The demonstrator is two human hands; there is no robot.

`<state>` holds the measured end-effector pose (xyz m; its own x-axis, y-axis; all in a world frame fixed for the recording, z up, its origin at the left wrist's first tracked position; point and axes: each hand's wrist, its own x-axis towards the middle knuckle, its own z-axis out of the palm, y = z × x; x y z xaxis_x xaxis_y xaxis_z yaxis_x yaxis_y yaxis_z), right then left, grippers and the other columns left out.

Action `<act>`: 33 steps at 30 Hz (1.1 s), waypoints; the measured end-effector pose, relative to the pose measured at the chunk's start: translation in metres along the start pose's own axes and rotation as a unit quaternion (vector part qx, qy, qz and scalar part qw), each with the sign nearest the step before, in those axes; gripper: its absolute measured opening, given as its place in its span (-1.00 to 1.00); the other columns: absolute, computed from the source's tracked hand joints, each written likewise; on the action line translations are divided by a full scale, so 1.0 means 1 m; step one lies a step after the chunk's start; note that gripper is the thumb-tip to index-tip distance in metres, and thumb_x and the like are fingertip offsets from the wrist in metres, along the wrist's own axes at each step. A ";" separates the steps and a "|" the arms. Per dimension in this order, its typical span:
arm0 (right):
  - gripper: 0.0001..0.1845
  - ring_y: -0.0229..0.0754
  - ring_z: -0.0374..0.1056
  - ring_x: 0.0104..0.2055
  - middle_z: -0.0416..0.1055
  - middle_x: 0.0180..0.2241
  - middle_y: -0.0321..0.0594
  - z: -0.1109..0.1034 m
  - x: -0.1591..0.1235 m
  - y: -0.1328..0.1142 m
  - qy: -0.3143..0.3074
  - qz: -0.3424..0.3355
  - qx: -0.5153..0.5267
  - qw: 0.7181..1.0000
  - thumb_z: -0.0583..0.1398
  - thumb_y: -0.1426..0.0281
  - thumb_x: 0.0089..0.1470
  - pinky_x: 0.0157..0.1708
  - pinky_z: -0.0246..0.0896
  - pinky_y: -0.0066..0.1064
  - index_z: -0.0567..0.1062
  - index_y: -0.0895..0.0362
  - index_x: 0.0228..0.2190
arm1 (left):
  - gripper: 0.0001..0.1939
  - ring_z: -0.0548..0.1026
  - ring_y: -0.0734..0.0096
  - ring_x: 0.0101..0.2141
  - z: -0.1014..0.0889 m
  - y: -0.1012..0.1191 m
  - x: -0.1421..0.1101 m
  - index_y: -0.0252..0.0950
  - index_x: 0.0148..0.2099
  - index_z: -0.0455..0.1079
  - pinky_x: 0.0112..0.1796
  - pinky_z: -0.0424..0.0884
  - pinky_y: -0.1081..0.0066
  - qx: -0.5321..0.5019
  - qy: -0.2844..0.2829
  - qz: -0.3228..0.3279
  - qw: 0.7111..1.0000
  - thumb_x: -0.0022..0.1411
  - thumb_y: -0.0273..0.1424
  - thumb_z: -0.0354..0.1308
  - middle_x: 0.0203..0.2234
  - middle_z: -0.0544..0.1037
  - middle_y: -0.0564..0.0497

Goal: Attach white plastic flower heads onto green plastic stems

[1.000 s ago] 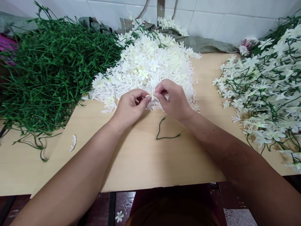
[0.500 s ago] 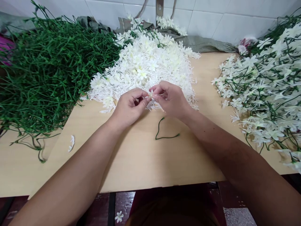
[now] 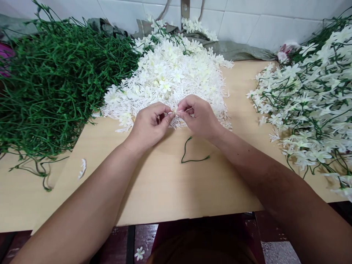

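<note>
White with a creamy tinge, a small flower [image 3: 174, 110] sits between the fingertips of both hands, just above the near edge of a heap of loose white blossoms [image 3: 178, 69]; its petals are partly hidden and too small to count. At the left hand [image 3: 151, 123], the grip is a close pinch, thumb and forefinger pressed on the flower's left side. The right hand [image 3: 202, 115] has its grip pinched too, thumb and forefinger on a thin white strand [image 3: 188, 109] at the flower's right, the two hands nearly meeting. Below them, one bent green stem [image 3: 194, 161] lies on the tan worktop [image 3: 165, 194]. Left of the blossoms rises a tangled pile of green stems [image 3: 63, 80], touching their edge; well apart on the right lies a pile of stemmed white flowers [image 3: 308, 110].
</note>
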<state>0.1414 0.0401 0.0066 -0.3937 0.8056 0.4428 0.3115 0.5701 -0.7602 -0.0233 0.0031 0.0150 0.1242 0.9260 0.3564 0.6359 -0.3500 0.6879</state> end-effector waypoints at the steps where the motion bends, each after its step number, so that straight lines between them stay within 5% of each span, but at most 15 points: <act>1: -0.88 -0.28 0.24 -0.34 0.35 -0.42 -0.28 0.000 0.000 0.000 0.001 0.005 0.006 1.000 0.15 0.47 0.04 -0.30 0.20 -0.38 0.29 0.11 -0.49 | -0.84 0.30 0.45 -0.49 0.000 0.000 0.000 -0.27 -0.42 0.33 -0.46 0.20 0.40 -0.002 -0.001 -0.004 1.000 0.15 -0.31 0.10 -0.54 0.37 0.04; 8: -0.87 -0.33 0.18 -0.44 0.32 -0.49 -0.36 -0.001 0.001 0.003 -0.002 0.020 0.021 1.000 0.14 0.47 0.07 -0.36 0.15 -0.40 0.27 0.10 -0.47 | -0.83 0.25 0.47 -0.53 0.001 0.001 -0.001 -0.26 -0.43 0.30 -0.47 0.18 0.40 -0.032 -0.005 -0.029 0.999 0.15 -0.30 0.11 -0.59 0.31 0.09; 18: -0.78 -0.24 0.17 -0.37 0.26 -0.42 -0.24 0.001 -0.004 -0.005 -0.016 -0.061 -0.136 0.989 0.12 0.58 0.03 -0.33 0.11 -0.34 0.18 0.08 -0.51 | -0.76 0.24 0.45 -0.52 0.002 0.001 0.000 -0.26 -0.50 0.29 -0.46 0.18 0.37 -0.024 -0.021 0.002 1.000 0.16 -0.29 0.15 -0.59 0.31 0.06; 25: -0.86 -0.32 0.21 -0.42 0.28 -0.47 -0.32 -0.010 0.007 0.003 -0.019 0.001 0.013 1.000 0.15 0.54 0.06 -0.38 0.20 -0.41 0.29 0.11 -0.47 | -0.67 0.34 0.42 -0.51 -0.001 0.000 -0.001 -0.27 -0.36 0.43 -0.46 0.25 0.38 -0.129 -0.057 -0.035 0.989 0.21 -0.10 0.13 -0.54 0.45 0.01; 29: -0.92 -0.35 0.25 -0.39 0.29 -0.42 -0.32 -0.020 0.016 0.010 0.006 0.043 0.082 0.996 0.20 0.50 0.08 -0.41 0.22 -0.45 0.36 0.12 -0.37 | -0.68 0.32 0.45 -0.55 -0.002 0.011 -0.007 -0.28 -0.41 0.44 -0.50 0.18 0.40 -0.021 -0.089 -0.045 0.995 0.16 -0.11 0.18 -0.59 0.45 0.04; 33: -0.89 -0.37 0.24 -0.39 0.28 -0.41 -0.33 -0.023 0.018 0.011 -0.012 0.069 0.127 0.989 0.24 0.46 0.07 -0.40 0.24 -0.48 0.38 0.12 -0.34 | -0.76 0.37 0.41 -0.52 0.003 0.032 -0.013 -0.24 -0.36 0.43 -0.49 0.13 0.40 0.139 -0.203 -0.025 0.969 0.06 -0.18 0.27 -0.51 0.50 0.05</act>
<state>0.1581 0.0642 0.0171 -0.3833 0.8672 0.3180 0.1371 0.3939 -0.9089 -0.0020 -0.0193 0.0304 0.3419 0.9397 0.0105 0.8225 -0.3047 0.4803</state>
